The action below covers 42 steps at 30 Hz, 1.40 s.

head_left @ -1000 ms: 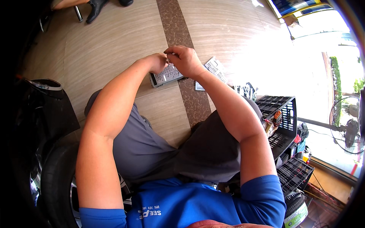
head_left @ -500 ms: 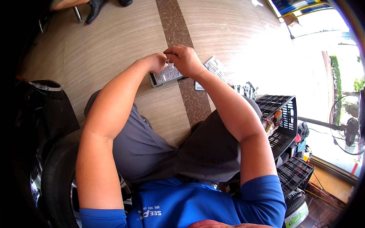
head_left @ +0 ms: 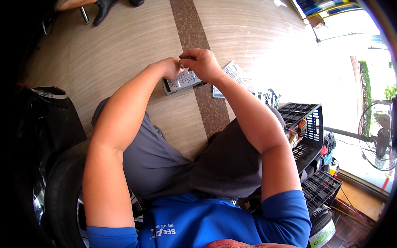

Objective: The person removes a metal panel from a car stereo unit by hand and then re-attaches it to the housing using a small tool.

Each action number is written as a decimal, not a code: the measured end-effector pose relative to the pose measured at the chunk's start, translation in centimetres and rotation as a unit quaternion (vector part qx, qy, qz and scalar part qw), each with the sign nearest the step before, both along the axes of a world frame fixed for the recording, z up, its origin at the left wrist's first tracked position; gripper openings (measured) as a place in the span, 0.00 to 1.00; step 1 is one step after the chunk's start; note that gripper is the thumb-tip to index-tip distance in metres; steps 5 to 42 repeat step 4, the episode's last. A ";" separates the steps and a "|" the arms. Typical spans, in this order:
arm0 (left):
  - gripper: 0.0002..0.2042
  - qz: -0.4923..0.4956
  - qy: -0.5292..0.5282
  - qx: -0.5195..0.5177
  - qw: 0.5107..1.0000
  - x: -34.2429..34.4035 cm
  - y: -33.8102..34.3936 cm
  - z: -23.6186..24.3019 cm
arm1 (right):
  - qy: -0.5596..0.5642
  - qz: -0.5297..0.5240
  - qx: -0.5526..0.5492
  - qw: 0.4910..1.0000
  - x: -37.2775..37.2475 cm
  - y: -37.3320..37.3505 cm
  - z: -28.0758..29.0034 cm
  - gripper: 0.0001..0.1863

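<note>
My left hand [head_left: 170, 68] and my right hand [head_left: 201, 64] meet over a silvery metal box [head_left: 182, 83] with a perforated top, which lies on the floor. The fingers of both hands are closed in pinches close together. Whatever they hold is too small and too covered by the fingers to name. Part of the box's far side is hidden beneath the hands. Just right of my right wrist lies a pale perforated metal panel [head_left: 234, 73], partly behind my forearm.
A black plastic crate [head_left: 304, 108] with tools stands right of my knee, a second black basket [head_left: 320, 186] nearer. A fan [head_left: 382, 138] is at the far right. At left are a black panel [head_left: 62, 124] and a tyre [head_left: 62, 198]. Another person's shoe [head_left: 104, 11] shows at upper left.
My right hand has turned a little and its fingers have shifted slightly at the pinch. The left hand, the metal box and the panel stay in place.
</note>
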<state>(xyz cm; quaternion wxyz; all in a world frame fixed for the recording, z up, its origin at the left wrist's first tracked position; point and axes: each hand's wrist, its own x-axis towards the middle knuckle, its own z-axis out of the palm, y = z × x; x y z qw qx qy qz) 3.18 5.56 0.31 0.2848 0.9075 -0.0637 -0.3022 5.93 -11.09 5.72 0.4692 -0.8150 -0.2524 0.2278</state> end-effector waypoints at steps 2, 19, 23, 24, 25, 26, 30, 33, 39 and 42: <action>0.14 -0.037 -0.045 0.018 0.998 0.1 0.4 -0.6 | -0.017 0.019 0.051 0.998 0.1 0.3 -0.4 0.12; 0.15 -0.050 0.010 0.080 0.995 0.9 0.2 -0.8 | -0.012 0.030 0.049 0.998 0.2 0.3 -0.8 0.12; 0.15 -0.050 0.010 0.080 0.995 0.9 0.2 -0.8 | -0.012 0.030 0.049 0.998 0.2 0.3 -0.8 0.12; 0.15 -0.050 0.010 0.080 0.995 0.9 0.2 -0.8 | -0.012 0.030 0.049 0.998 0.2 0.3 -0.8 0.12; 0.15 -0.050 0.010 0.080 0.995 0.9 0.2 -0.8 | -0.012 0.030 0.049 0.998 0.2 0.3 -0.8 0.12; 0.15 -0.050 0.010 0.080 0.995 0.9 0.2 -0.8 | -0.012 0.030 0.049 0.998 0.2 0.3 -0.8 0.12; 0.15 -0.050 0.010 0.080 0.995 0.9 0.2 -0.8 | -0.012 0.030 0.049 0.998 0.2 0.3 -0.8 0.12; 0.15 -0.050 0.010 0.080 0.995 0.9 0.2 -0.8 | -0.012 0.030 0.049 0.998 0.2 0.3 -0.8 0.12; 0.15 -0.050 0.010 0.080 0.995 0.9 0.2 -0.8 | -0.012 0.030 0.049 0.998 0.2 0.3 -0.8 0.12; 0.15 -0.050 0.010 0.080 0.995 0.9 0.2 -0.8 | -0.012 0.030 0.049 0.998 0.2 0.3 -0.8 0.12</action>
